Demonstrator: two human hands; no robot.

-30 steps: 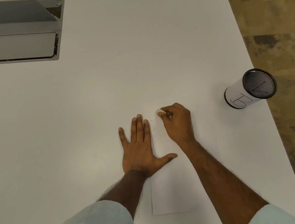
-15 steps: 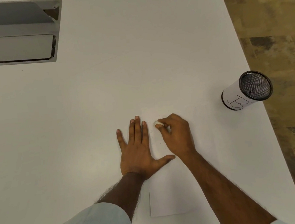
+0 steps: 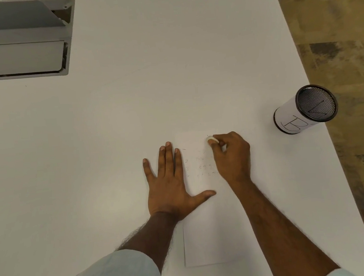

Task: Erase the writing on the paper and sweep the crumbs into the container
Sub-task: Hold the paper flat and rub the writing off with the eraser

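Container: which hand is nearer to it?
Right. The right hand, pinching the eraser, sits left of the container; the left hand lies flat on the paper, farther left.

Soft, even light fills the flat, matte white table (image 3: 131, 120); faint diffuse shadows edge the forearms (image 3: 277, 221); detail slightly soft.

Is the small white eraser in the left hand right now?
No: the left hand lies flat on the white sheet of paper, while the right hand pinches the small white eraser.
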